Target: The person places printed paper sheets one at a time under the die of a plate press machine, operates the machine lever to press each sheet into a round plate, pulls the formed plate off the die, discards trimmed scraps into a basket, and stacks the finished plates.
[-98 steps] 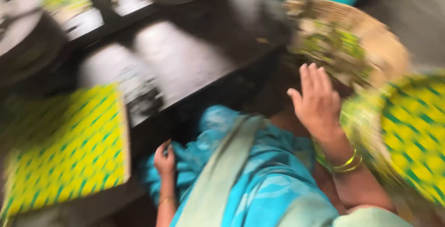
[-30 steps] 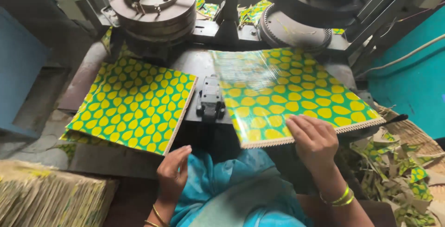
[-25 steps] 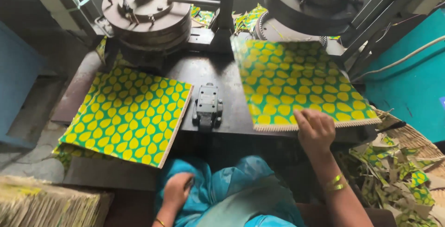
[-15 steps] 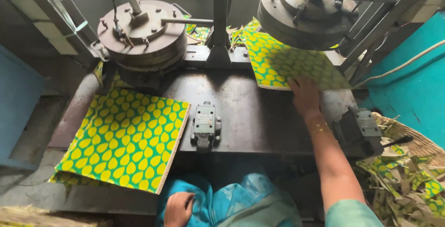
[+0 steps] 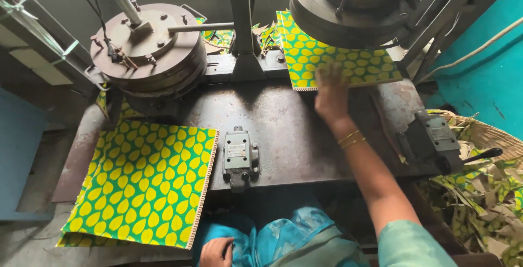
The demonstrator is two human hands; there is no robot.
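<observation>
Since half a second ago, the right-hand green-and-yellow sheet stack (image 5: pixel 338 62) sits further under the right press head (image 5: pixel 348 2), pushed by my right hand (image 5: pixel 331 93). Its fingers lie flat and spread on the stack's near edge, gripping nothing, seemingly to steady it. My left hand (image 5: pixel 216 252) rests loosely curled in my lap, empty. Another patterned stack (image 5: pixel 144 182) waits front-left.

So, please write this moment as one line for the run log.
right hand: on patterned sheet under right press | left hand: in lap | second sheet: untouched
</observation>
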